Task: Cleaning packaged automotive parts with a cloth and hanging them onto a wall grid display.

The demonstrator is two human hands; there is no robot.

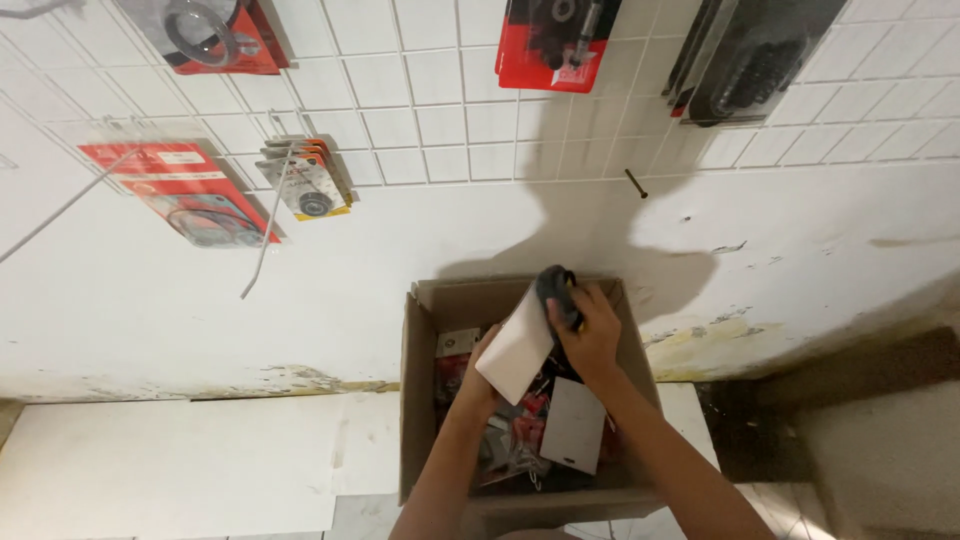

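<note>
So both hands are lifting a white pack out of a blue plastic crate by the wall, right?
Not quite. The head view shows a brown cardboard box, not a blue plastic crate. Otherwise right: the left hand and right hand hold the white pack above it, by the wall.

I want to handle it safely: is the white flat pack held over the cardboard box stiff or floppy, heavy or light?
The white flat pack probably is stiff: it stays flat, unsupported at its lower end. Likely light, since fingertips alone carry it. The dark part on top may make it top-heavy.

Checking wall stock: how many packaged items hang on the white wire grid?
5: red blister pack top left, red-and-black pack top centre, dark pack top right, red flat pack lower left, grey-and-orange carded stack beside it. Stacked cards may hide more.
</note>
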